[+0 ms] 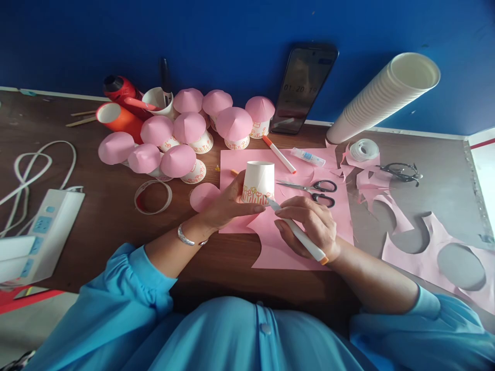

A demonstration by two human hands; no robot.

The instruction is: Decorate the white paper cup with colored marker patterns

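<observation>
My left hand (231, 202) grips a white paper cup (260, 176) by its side, its narrower end facing up. Red and yellow flower-like drawings run around the cup's lower band. In my right hand (309, 221) is a white marker (303, 241) with an orange end, held like a pen, its tip at the drawn band near the cup's lower right. Beneath both hands lies a pink paper sheet (286, 252). Just right of the cup, scissors (309, 189) with black handles rest on the sheet. A pink paper cone (204, 197) lies left of my left hand.
Several cups with pink cone tops (183, 159) stand at the back left. A phone (305, 87) leans on the blue wall near a tall cup stack (382, 98). Pink scraps (410, 250) and a tape roll (364, 150) lie right; a power strip (54, 232) lies left.
</observation>
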